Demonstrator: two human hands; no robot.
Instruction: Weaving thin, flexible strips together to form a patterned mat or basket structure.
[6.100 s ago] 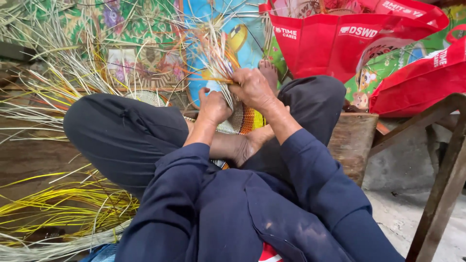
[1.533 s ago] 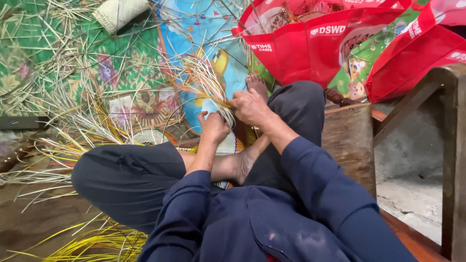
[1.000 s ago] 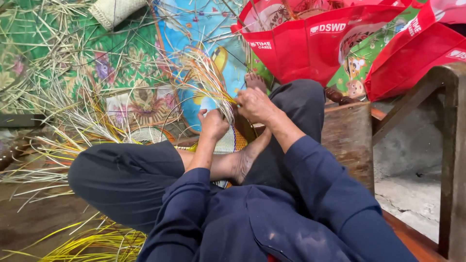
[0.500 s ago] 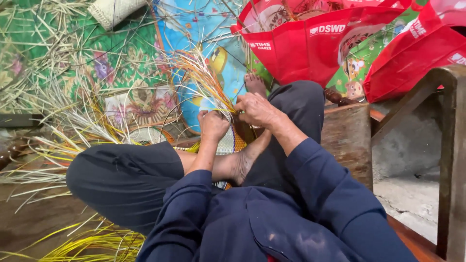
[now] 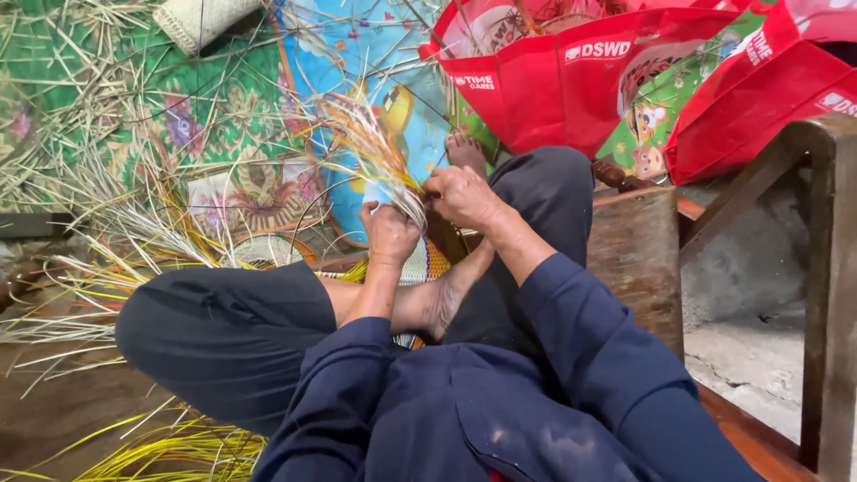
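One head cam only, looking steeply down and fwd over the lap, close on both hands; no second view.

A tuft of pale and orange straw strips [image 5: 379, 156] is gripped between the left hand [image 5: 389, 234] and the right hand [image 5: 461, 196], above a partly woven mat [image 5: 420, 266] that is pinned under a bare foot [image 5: 449, 299]. Loose yellow strips [image 5: 170, 446] are spread on the floor at the left. Two red bags [image 5: 571, 80] are seen behind the knees, beside a wooden bench [image 5: 638, 259].
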